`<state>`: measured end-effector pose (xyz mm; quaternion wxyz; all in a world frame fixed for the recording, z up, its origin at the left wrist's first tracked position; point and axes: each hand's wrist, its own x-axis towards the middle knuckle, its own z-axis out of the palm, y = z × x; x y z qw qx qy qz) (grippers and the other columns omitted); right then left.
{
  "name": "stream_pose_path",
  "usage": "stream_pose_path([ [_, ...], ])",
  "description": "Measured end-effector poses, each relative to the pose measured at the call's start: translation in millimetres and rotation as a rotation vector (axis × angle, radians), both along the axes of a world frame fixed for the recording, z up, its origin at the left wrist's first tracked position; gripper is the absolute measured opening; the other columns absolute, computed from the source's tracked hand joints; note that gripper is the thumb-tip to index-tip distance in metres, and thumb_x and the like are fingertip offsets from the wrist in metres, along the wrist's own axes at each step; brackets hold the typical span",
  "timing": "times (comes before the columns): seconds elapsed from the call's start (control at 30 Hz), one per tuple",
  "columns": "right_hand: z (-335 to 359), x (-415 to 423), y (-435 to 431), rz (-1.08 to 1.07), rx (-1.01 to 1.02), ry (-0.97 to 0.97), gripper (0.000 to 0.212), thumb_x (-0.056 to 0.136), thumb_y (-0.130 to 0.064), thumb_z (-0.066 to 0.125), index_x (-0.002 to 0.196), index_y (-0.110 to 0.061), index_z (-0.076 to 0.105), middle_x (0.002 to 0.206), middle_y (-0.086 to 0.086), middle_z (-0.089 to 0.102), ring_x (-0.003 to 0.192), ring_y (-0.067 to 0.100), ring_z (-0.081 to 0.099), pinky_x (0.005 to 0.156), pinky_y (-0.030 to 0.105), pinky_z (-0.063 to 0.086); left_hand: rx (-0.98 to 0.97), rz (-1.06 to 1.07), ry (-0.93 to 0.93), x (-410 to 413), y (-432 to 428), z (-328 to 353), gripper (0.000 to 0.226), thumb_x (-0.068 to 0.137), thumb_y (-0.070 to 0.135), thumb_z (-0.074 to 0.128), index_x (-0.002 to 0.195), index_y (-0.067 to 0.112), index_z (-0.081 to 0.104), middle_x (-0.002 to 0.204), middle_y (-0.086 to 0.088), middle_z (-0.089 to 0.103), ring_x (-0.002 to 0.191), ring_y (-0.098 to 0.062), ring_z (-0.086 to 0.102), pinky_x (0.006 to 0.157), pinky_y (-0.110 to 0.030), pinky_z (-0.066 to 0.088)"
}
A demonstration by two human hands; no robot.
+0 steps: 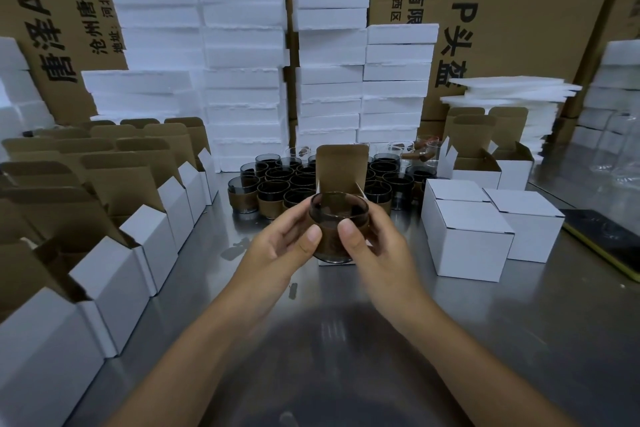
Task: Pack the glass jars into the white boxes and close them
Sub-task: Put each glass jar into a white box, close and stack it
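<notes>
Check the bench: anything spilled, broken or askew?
Nothing stands out. Both hands, left hand and right hand, hold one glass jar upright at the open box; closed boxes sit square.

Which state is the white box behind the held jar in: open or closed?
Open. The white box has its brown lid flap standing upright and side flaps spread, behind the glass jar.

Brown carton [519, 10] behind: "科技有限", "头盔", "-P". Left carton [52, 28]: "沧州", sideways.
</notes>
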<state>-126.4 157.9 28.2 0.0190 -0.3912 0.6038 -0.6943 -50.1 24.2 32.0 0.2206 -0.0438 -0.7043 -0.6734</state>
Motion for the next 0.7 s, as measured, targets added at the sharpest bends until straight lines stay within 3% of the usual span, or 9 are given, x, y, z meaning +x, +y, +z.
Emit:
stream_pose_path([
  [0.17, 0.3, 1.7, 3.1, -0.069, 0.112, 0.188, 0.049, 0.078, -0.055, 0.058, 0.123, -0.046, 0.042, 0.122, -0.024, 0.055, 0.119, -0.005, 0.048, 0.097, 0.012, 0.039, 0.071, -0.009, -0.046, 0.2, 2.8, 7.3, 0.035, 0.087, 0.054, 0.049, 0.118, 0.042, 0.061, 0.118, 0.009, 0.067, 0.110, -0.010, 0.063, 0.084, -0.019, 0.053],
  [0.3, -2.7, 1.6, 2.5, -0.067, 0.168, 0.263, 0.054, 0.084, -0.047, 0.060, 0.131, -0.048, 0.034, 0.129, -0.027, 0.050, 0.124, -0.005, 0.044, 0.099, 0.010, 0.035, 0.186, 0.024, -0.094, 2.2, 2.8, 7.8, 0.050, 0.074, 0.050, 0.061, 0.114, 0.021, 0.065, 0.107, -0.004, 0.072, 0.100, -0.020, 0.068, 0.077, -0.024, 0.056],
  [0.43, -6.7, -1.0, 2.0, -0.074, 0.205, 0.318, 0.058, 0.086, -0.047, 0.057, 0.136, -0.047, 0.029, 0.137, -0.032, 0.041, 0.128, -0.010, 0.037, 0.099, 0.005, 0.031, 0.257, 0.004, -0.161, 4.3, 2.5, 10.3, 0.041, 0.080, 0.039, 0.059, 0.108, 0.010, 0.067, 0.104, -0.011, 0.072, 0.098, -0.024, 0.069, 0.077, -0.024, 0.056],
  [0.53, -6.9, -1.4, 1.8, -0.092, 0.237, 0.370, 0.059, 0.084, -0.054, 0.056, 0.134, -0.058, 0.025, 0.143, -0.030, 0.033, 0.132, -0.011, 0.030, 0.101, 0.003, 0.026, 0.275, 0.005, -0.126, 5.0, 1.9, 9.8, 0.037, 0.080, 0.032, 0.061, 0.108, 0.009, 0.067, 0.108, -0.014, 0.071, 0.104, -0.028, 0.066, 0.082, -0.025, 0.055],
  [0.63, -4.4, -2.2, 3.7, -0.116, 0.232, 0.370, 0.059, 0.079, -0.066, 0.054, 0.130, -0.066, 0.025, 0.142, -0.024, 0.040, 0.131, -0.008, 0.034, 0.100, 0.003, 0.027, 0.221, 0.059, -0.050, 6.1, 2.2, 10.6, 0.051, 0.072, 0.035, 0.067, 0.117, 0.012, 0.064, 0.114, -0.011, 0.069, 0.109, -0.026, 0.064, 0.091, -0.030, 0.053],
  [0.7, -3.4, -1.9, 4.2, -0.087, 0.185, 0.307, 0.053, 0.079, -0.070, 0.050, 0.129, -0.063, 0.032, 0.134, -0.020, 0.049, 0.124, -0.001, 0.046, 0.098, 0.010, 0.037, 0.188, 0.090, -0.016, 6.3, 3.3, 11.2, 0.062, 0.068, 0.038, 0.070, 0.123, 0.013, 0.060, 0.115, -0.006, 0.069, 0.110, -0.023, 0.063, 0.095, -0.031, 0.051],
])
